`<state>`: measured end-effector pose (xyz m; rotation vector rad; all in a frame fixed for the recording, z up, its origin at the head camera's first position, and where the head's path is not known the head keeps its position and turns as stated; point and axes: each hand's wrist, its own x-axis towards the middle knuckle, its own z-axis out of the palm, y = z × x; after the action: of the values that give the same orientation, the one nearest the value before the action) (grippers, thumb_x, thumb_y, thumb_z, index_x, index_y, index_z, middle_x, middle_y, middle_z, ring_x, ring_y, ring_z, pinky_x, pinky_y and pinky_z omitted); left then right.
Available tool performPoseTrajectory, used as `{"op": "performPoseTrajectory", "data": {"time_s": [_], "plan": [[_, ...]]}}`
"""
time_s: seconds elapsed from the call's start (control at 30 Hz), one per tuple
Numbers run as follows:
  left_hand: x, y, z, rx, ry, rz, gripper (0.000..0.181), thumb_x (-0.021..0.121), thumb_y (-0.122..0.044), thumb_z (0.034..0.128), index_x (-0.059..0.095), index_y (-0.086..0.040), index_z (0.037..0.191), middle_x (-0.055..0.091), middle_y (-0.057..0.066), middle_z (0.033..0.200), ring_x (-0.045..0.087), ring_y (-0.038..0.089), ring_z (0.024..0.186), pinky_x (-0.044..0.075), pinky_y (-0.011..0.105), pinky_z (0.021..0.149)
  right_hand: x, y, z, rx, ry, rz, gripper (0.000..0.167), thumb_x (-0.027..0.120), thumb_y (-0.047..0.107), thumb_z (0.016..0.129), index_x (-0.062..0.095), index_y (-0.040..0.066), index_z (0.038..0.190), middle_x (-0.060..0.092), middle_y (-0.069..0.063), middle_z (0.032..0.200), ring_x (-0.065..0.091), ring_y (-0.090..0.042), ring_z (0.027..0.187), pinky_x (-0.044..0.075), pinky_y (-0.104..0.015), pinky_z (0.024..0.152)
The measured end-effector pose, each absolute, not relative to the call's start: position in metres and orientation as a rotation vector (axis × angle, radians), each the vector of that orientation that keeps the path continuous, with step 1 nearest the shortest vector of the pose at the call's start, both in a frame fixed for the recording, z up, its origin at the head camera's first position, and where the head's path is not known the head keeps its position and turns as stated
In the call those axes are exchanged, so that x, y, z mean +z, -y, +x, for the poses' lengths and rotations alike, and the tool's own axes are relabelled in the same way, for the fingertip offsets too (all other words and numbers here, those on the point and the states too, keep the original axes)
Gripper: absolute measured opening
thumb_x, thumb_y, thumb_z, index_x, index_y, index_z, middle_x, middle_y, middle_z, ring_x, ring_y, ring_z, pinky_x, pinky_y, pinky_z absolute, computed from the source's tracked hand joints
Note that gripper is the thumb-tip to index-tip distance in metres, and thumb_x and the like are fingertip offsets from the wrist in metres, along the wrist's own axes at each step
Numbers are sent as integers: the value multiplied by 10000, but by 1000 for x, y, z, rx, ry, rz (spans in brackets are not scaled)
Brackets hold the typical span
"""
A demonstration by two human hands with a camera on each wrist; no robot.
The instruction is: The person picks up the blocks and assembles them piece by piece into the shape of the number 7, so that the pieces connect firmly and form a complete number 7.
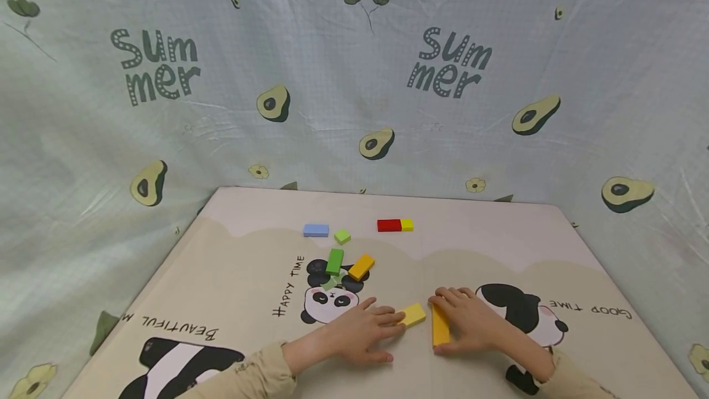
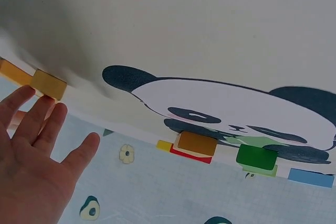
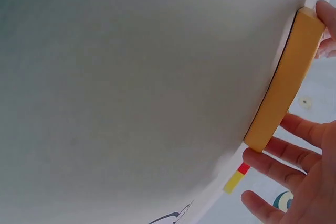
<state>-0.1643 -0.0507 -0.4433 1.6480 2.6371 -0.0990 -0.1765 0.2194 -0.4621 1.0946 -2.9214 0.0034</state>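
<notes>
In the head view a long orange-yellow block [image 1: 440,325] lies on the table, its length running away from me. My right hand [image 1: 471,322] holds it between thumb and fingers; the right wrist view shows the thumb at one end of this long block [image 3: 286,80] and fingertips at the other. To its left is a shorter pale yellow block [image 1: 413,315]. My left hand [image 1: 365,332] reaches to this block with extended fingers, and the fingertips touch its left end. From the left wrist view, those fingers meet the yellow block [image 2: 49,83] while one digit stands apart.
Farther back on the panda-printed tabletop [image 1: 244,251] lie a blue block [image 1: 316,230], a small light green block [image 1: 342,236], a green block [image 1: 335,261], an orange block [image 1: 362,267], and a red block [image 1: 389,225] touching a small yellow one [image 1: 407,225]. A printed curtain [image 1: 332,66] hangs behind.
</notes>
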Motion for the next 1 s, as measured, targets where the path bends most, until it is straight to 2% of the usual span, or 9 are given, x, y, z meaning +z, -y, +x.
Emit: {"op": "performPoseTrajectory", "data": {"time_s": [0.5,0.7,1.0], "plan": [[-444,50,-163,-93,-2631,1631,539,378,-516,896,371,-241,1360,349,-59,1428,378,132,1273,313,431,1033,-463,-219,-176,49,2948,1104,873,391,824,644,461,186,1236,472,-20,1219,458,-203,1111,348,-467,932],[-443,51,-162,-85,-2634,1635,534,385,-508,897,375,-237,1358,355,-54,1425,385,134,1268,322,433,1026,-461,-221,-173,70,2926,1117,855,403,780,693,415,174,1296,440,-36,1243,446,-202,1096,354,-477,910],[-445,50,-164,-78,-2638,1636,536,386,-512,895,374,-241,1358,353,-57,1425,375,134,1275,316,430,1030,-460,-231,-167,34,2815,1089,596,459,582,829,452,174,1264,443,-21,1248,437,-186,1111,376,-427,891]]}}
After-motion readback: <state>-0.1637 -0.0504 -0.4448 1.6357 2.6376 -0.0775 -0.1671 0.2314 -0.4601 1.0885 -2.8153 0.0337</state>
